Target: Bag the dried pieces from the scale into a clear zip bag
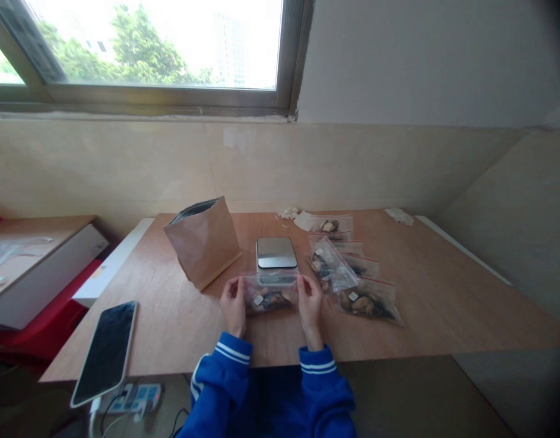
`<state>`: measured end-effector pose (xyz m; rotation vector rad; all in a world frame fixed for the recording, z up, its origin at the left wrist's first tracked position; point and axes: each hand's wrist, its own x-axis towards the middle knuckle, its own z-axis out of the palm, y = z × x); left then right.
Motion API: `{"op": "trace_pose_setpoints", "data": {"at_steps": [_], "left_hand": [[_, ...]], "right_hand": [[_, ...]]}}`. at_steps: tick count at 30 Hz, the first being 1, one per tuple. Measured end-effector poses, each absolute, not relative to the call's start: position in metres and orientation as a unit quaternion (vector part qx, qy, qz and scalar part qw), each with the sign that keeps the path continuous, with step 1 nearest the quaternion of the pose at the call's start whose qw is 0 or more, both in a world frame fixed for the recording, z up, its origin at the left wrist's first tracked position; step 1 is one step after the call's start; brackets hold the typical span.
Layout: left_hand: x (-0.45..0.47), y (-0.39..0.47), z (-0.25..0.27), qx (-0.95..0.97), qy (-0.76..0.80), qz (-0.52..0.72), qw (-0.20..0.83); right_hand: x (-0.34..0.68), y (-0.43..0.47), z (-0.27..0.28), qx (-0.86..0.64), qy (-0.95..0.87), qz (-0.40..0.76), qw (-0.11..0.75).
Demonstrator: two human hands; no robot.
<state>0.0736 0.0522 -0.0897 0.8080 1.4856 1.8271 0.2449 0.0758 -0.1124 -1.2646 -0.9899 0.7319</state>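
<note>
A clear zip bag (270,298) of dark and tan dried pieces, perhaps mushrooms, with a small white label, is stretched between my hands. My left hand (235,304) pinches its top left corner, and my right hand (309,301) pinches the top right one. Just behind the bag is a kitchen scale (276,252) with a shiny plate; the bag's top edge overlaps its front. Beside my right hand lie several similar filled bags, the nearest zip bag (368,301) having a red seal line. A brown paper pouch (207,243) stands with its mouth open, behind and left of my left hand.
A tablet (107,350) lies at the table's front left edge, partly overhanging it. Below hangs a power strip (136,398) with cables. Pale scraps (289,213) lie by the wall, with more crumpled white material (399,216) at the back right. The wooden table (425,304) ends near my sleeves.
</note>
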Motion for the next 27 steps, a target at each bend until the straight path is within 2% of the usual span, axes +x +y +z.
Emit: {"op": "trace_pose_setpoints", "data": {"at_steps": [14,19,24,27], "left_hand": [[0.0729,0.0538,-0.0978,0.325,0.568,0.685,0.322],[0.0746,0.0514,-0.0914,0.316,0.549,0.699,0.333],[0.0769,0.0511,-0.0909,0.323,0.512,0.684,0.406],[0.0769,0.0524,-0.0945,0.331,0.504,0.683,0.412]], "right_hand": [[0.2443,0.0729,-0.1091,-0.572,-0.434,0.292,0.632],[0.2423,0.0728,-0.1068,-0.544,-0.415,0.342,0.644],[0.2393,0.0743,-0.1091,-0.509,-0.414,0.415,0.630],[0.2394,0.0748,-0.1111,-0.508,-0.411,0.424,0.627]]}}
